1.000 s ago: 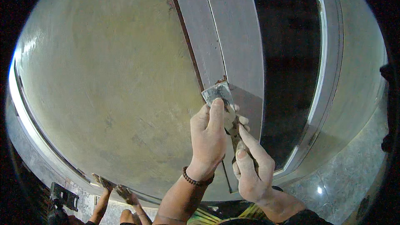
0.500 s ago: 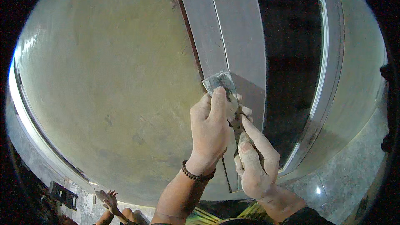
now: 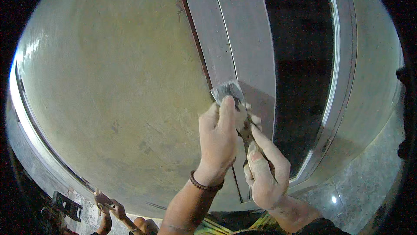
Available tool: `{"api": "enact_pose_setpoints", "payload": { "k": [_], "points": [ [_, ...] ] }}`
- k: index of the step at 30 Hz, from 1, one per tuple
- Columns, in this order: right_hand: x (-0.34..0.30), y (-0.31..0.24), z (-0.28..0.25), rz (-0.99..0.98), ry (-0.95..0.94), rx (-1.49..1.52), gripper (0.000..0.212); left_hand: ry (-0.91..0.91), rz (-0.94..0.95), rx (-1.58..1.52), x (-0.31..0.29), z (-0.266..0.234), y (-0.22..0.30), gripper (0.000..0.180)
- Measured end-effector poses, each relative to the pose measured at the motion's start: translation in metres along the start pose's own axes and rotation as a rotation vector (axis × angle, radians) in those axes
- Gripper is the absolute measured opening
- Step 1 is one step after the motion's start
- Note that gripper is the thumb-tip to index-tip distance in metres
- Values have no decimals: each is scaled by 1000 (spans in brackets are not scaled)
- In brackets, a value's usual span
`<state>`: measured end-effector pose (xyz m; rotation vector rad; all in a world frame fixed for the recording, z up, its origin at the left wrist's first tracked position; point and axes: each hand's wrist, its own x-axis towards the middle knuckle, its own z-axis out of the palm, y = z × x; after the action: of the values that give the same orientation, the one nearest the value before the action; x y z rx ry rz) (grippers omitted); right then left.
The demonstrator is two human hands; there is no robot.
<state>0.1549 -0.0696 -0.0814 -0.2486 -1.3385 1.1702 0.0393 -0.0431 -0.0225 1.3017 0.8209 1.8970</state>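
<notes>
A putty knife [image 3: 229, 90] with a wide metal blade, smeared with pale and dark residue, lies across the grey frame beside the green-beige wall. My left hand [image 3: 218, 133], dusty and with a beaded bracelet at its wrist, grips it near the blade, the thumb pressed on the blade's face. Lower and to the right, my right hand [image 3: 267, 172] is closed around the stained handle [image 3: 248, 137], index finger stretched along it. Where the blade meets the handle, my fingers partly cover the tool.
The wall [image 3: 126, 74] fills the left side. Right of the grey door or window frame [image 3: 252, 39] is a dark opening [image 3: 304, 61] with a pale edge. Another person's hands [image 3: 110, 206] hold something at lower left, near a black plastic object [image 3: 66, 206]. Grey floor [image 3: 352, 191] shows at lower right.
The putty knife blade has shifted slightly down, my hands keeping the same grip. At lower left, the other person's hands have moved and both now show together.
</notes>
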Motion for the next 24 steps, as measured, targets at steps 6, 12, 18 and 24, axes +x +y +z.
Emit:
{"api": "enact_pose_setpoints", "payload": {
  "k": [6, 12, 18, 24],
  "points": [
    [-3, -5, -8, 10, 14, -22, 45, -1, -30, 50, -2, 8, 1, 35],
    [1, -11, -24, 46, 15, 9, 46, -18, -50, 5, -1, 22, -8, 34],
    [22, 1, -15, 2, -7, -6, 47, -14, -5, 5, 25, 8, -6, 33],
    [14, 6, -12, 83, 23, 31, 47, 28, -80, 38, 15, 2, -15, 34]
  ]
}}
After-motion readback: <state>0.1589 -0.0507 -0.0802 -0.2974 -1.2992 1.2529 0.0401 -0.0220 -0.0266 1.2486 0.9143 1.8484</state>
